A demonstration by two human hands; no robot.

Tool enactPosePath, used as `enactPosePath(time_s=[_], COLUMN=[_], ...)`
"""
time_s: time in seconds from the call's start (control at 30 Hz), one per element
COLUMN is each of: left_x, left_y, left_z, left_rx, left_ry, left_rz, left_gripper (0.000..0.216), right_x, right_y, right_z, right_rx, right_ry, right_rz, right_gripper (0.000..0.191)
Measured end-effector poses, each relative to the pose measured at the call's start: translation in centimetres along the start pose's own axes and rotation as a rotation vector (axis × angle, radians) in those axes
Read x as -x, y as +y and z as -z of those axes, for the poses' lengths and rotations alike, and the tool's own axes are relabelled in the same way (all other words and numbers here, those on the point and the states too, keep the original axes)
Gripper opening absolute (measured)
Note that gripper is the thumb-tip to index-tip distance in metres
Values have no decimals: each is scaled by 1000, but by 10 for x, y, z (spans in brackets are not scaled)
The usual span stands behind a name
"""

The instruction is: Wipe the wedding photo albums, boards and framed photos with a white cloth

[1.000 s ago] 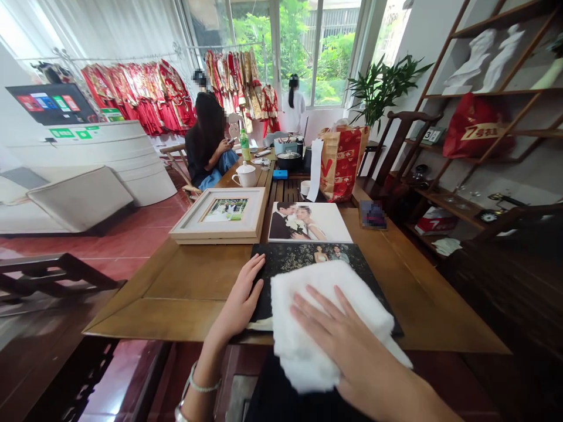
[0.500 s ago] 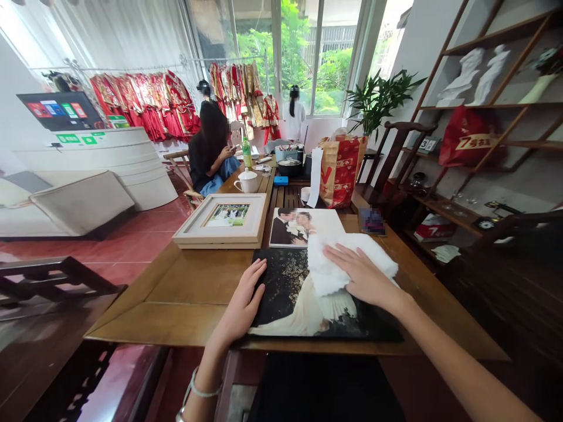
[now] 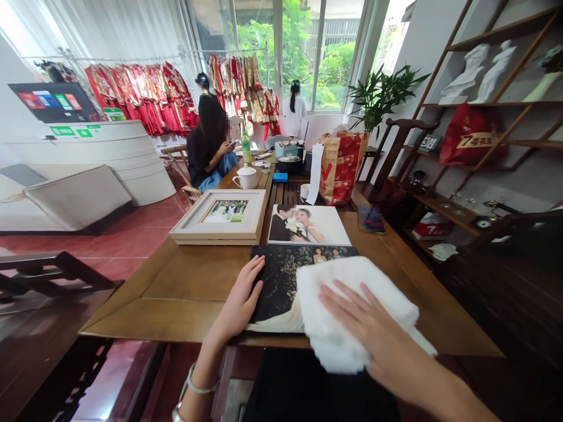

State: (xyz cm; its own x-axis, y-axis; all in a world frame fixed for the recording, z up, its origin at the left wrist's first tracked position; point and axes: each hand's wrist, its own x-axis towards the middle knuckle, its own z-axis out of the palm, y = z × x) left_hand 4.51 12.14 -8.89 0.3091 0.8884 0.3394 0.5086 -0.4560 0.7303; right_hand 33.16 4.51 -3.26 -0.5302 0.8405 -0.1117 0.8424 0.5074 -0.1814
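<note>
- At the near edge of the worktop (image 3: 180,275), the dark photo board (image 3: 275,287) lies in front of the person, its long axis seemingly side to side.
- Left hand (image 3: 243,288): fingers slightly parted, touching the board's left side directly.
- Right hand (image 3: 367,319): spread flat on a white towel (image 3: 336,350), which covers the board's right part.
- Farther back: a box (image 3: 288,149) holding slim things; a lidded cup (image 3: 245,177) and a paper bag (image 3: 341,170), contents hidden.
</note>
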Motion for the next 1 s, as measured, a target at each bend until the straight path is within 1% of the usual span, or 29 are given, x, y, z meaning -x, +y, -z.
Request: enactPosePath(time_s=[0.07,0.13,0.23,0.3,0.4,0.53,0.63,0.7,0.77,0.83,0.9,1.0], left_x=[0,0,0,0,0,1,1,1,1,1,1,1], left_y=[0,0,-1,-2,-3,-4,-4,-5,-4,-4,-3,-3], left_z=[1,1,2,2,2,1,1,1,0,0,0,-1], left_rx=[5,8,9,7,5,12,13,12,11,10,8,4], left_ry=[1,-2,-8,-6,-5,-2,-1,3,10,15,22,34], left_rz=[1,3,7,8,10,7,3,3,2,1,3,6], left_gripper=[43,43,43,43,43,43,43,43,42,42,42,42], right_x=[20,30,27,13,-19,-65,-90,-98,-98,-90,-74,-38], right_y=[-10,-11,3,19,46,77,93,97,95,89,80,64], right_z=[-6,-7,-4,0,6,16,21,21,19,14,8,-4], right_rx=[-26,-65,-154,-187,-158,-112,-101,-92,-76,-58,-45,-18], right_ry=[-60,-95,-48,13,94,145,167,181,192,198,196,218], right_rz=[83,141,203,183,80,-12,-55,-82,-103,-114,-119,-113], right_gripper=[114,113,110,109,106,101,94,92,93,94,97,101])
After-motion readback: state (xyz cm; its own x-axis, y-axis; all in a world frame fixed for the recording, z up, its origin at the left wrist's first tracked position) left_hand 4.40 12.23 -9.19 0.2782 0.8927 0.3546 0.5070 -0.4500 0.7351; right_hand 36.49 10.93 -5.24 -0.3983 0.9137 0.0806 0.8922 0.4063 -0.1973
